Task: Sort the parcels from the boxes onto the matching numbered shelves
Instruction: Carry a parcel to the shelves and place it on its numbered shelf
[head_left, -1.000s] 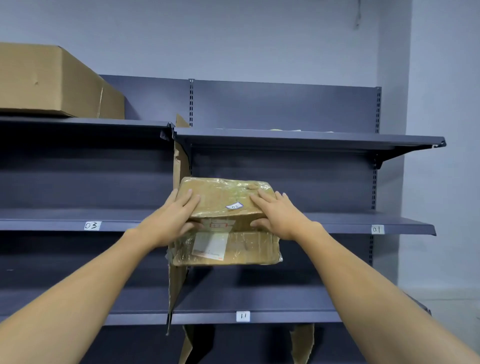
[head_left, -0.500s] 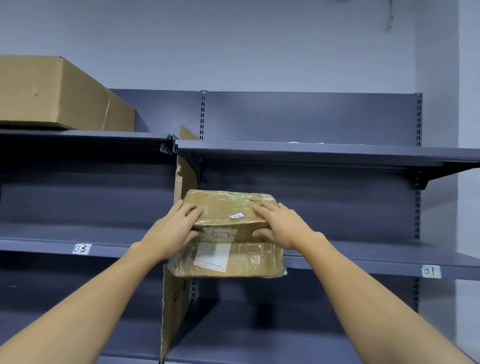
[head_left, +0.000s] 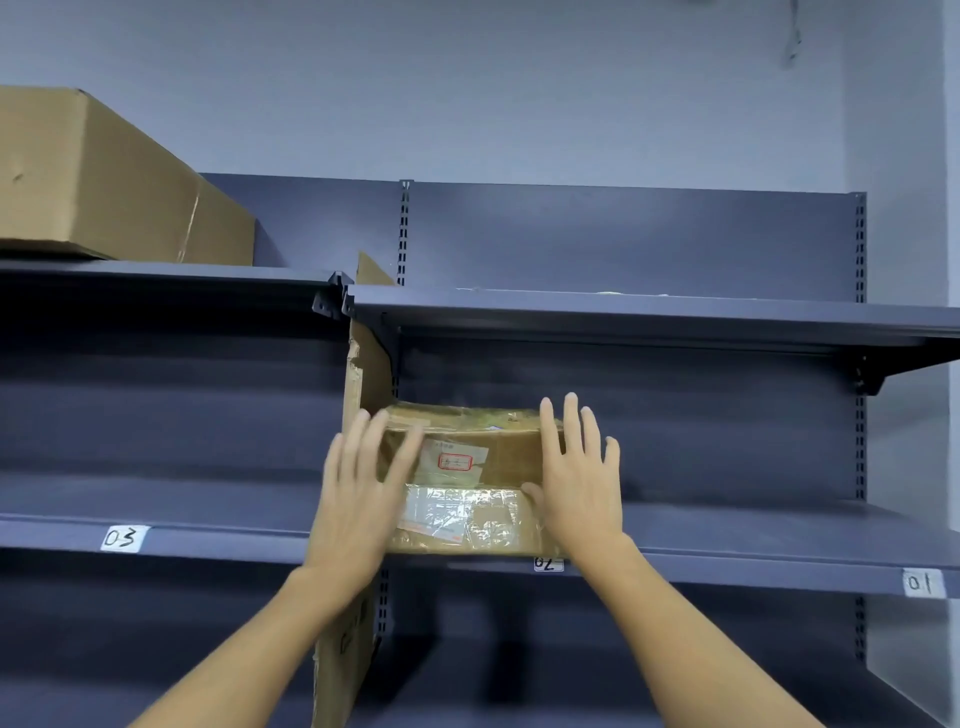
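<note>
parcel: brown cardboard box wrapped in clear tape (head_left: 470, 483), white label with a red-framed stamp on its near face, resting on the dark grey metal shelf (head_left: 753, 540), left end of that shelf bay
position: near edge of the parcel sits right at the shelf lip, directly above the small white tag marked "02" (head_left: 548, 564)
left hand (head_left: 358, 499): flat and spread wide against the parcel's near-left face, fingers pointing up; motion-blurred, so contact looks likely but I can't confirm it
right hand (head_left: 576, 478): flat, fingers wide and upright, palm on the parcel's near-right corner, thumb across the near face; nothing gripped
other tags: "01" (head_left: 919, 583) far right on the same shelf lip, "03" (head_left: 120, 538) on the neighbouring bay's lip to the left
divider: upright sheet of torn brown cardboard (head_left: 358, 395) just left of the parcel, between the two bays
top shelf left: large plain brown carton (head_left: 104, 187), well apart from the parcel
</note>
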